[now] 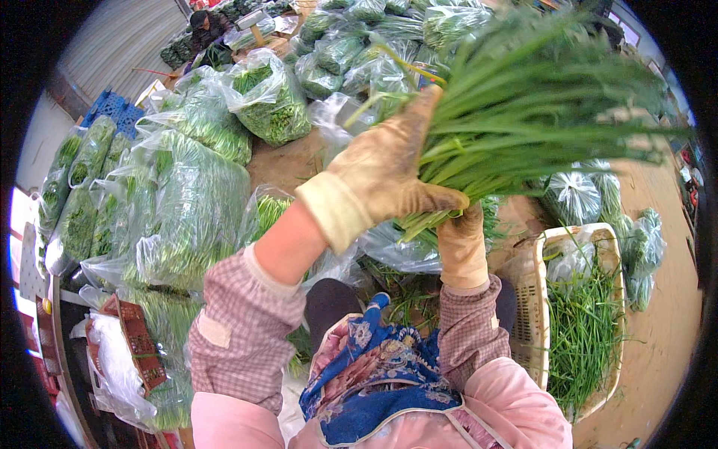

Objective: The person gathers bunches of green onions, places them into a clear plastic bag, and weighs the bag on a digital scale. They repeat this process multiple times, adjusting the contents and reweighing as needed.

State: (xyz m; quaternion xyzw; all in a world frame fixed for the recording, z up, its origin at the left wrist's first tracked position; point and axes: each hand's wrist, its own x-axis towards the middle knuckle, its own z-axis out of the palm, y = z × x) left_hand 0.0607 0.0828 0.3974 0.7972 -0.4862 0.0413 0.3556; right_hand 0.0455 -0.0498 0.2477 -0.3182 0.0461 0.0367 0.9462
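A large bunch of long green garlic chives point(521, 118) is in front of me, its leaves fanned to the upper right and blurred. My left hand point(387, 163), in a soiled tan work glove, spreads thumb and fingers around the stems. Beneath them, my right hand point(464, 247) in a similar glove meets the lower stems; its fingers are mostly hidden behind the bunch. A yellowish strand point(412, 66) sticks out by the left glove's upper fingertip. Below my hands lies a clear plastic bag point(401, 247), with loose greens near it.
A cream plastic crate point(539, 314) of loose greens stands at my right. Packed clear bags of greens point(196, 191) crowd the left side. A brown plastic basket point(134, 342) sits lower left, a blue pallet point(115, 112) behind. Another person point(208, 31) is at the far upper left.
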